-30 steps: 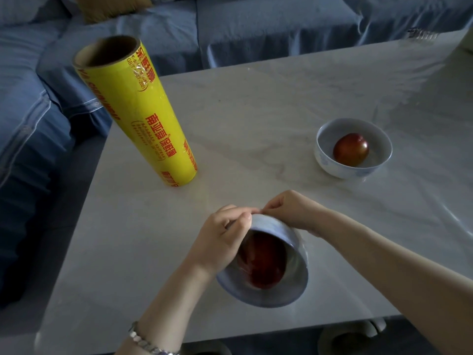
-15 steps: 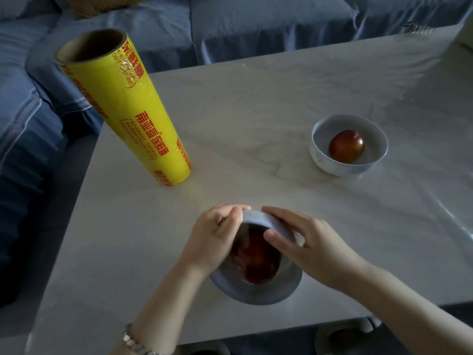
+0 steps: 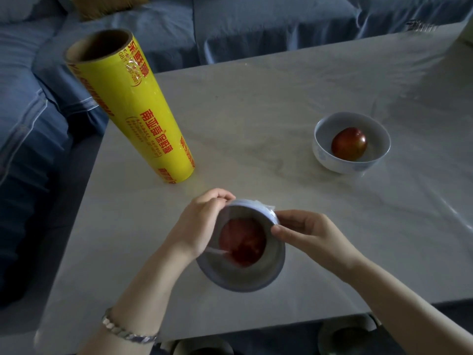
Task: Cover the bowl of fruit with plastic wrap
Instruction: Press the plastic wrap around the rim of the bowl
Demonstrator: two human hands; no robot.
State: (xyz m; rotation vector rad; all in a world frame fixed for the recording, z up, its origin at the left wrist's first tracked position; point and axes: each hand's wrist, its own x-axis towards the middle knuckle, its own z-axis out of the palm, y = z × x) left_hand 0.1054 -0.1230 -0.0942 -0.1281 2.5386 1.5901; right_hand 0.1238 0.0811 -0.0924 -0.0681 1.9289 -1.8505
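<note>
The bowl [image 3: 245,286] sat near the front edge of the tabletop [image 3: 256,111], tipped up so its mouth faced the person, most likely so the far side of the rim could be reached and the film pulled down behind it. A red fruit [image 3: 243,242] lay inside, dulled by the plastic wrap [image 3: 266,207] already stretched over the opening and gathered in a pale bunch at the upper rim. The left hand [image 3: 199,226] came in from the lower left with the wrist bent, a bracelet [image 3: 128,331] showing above it; its fingers [image 3: 217,198] were curled over the upper left rim, holding the bowl at its tilt, though whether they also caught the film there was hard to tell. The right hand [image 3: 312,234] reached in from the right, forearm low across the tabletop, thumb on the front of the rim and the other fingers tucked behind, pinching the plastic wrap against the edge, seemingly to smooth and seal it. The yellow roll [image 3: 138,111] stood on end well to the left, within easy reach. A second bowl [image 3: 330,160] with its own fruit [image 3: 349,143] stood apart to the right, and a blue sofa [image 3: 256,26] ran along behind.
</note>
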